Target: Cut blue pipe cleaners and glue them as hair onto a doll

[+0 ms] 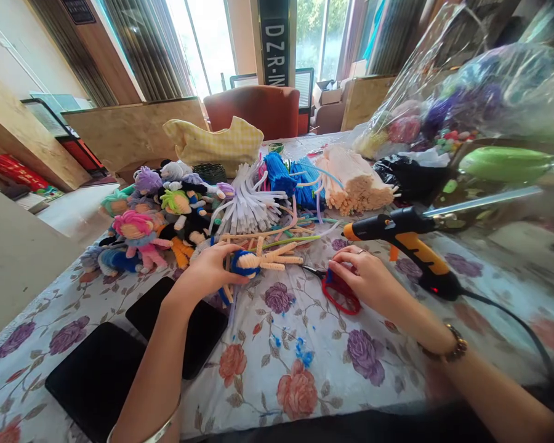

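Note:
My left hand (212,271) is closed around a doll made of pipe cleaners (249,261), with peach limbs pointing right and a dark blue part near my fingers. My right hand (355,271) has its fingertips pinched on a small blue piece (329,275), probably pipe cleaner. Just beneath those fingers, scissors with red handles (342,303) lie on the floral tablecloth (258,344), blades toward the doll. Blue fluff scraps (303,354) are scattered on the cloth between my arms.
A glue gun (410,246) with a lit red light stands at right, its cord trailing. Finished dolls (138,231) are heaped at left. White (253,200), blue (279,172) and peach pipe cleaner bundles (357,178) line the back. Two black pads (96,375) lie near my left forearm.

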`<action>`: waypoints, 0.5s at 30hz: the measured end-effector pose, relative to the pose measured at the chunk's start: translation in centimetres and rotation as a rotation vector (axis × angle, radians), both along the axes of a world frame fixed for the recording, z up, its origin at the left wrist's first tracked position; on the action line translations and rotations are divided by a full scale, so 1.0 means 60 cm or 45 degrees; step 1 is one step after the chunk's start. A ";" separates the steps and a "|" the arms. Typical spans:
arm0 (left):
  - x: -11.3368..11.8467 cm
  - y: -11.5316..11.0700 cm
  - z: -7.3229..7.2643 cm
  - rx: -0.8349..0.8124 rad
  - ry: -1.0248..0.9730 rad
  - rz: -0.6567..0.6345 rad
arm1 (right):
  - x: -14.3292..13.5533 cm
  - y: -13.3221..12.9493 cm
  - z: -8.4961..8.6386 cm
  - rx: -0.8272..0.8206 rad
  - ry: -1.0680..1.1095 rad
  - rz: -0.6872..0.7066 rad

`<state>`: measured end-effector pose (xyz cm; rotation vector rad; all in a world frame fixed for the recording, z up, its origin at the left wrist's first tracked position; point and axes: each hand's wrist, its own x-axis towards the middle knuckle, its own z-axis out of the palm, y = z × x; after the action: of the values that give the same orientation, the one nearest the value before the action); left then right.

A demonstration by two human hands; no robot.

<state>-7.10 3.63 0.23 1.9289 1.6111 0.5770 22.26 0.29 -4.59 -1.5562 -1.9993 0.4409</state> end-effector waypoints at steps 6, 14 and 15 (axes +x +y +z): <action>0.011 0.006 -0.009 0.083 0.152 -0.024 | 0.012 0.003 0.011 0.016 -0.125 -0.078; 0.043 -0.010 -0.004 -0.165 -0.428 0.046 | 0.096 -0.018 0.061 -0.239 -0.503 -0.326; 0.049 -0.013 -0.005 -0.172 -0.489 0.054 | 0.112 -0.020 0.063 -0.263 -0.529 -0.359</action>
<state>-4.16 2.86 -0.08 1.5752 1.4079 0.7812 28.97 -0.93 -0.80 -2.1687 -2.0290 0.2278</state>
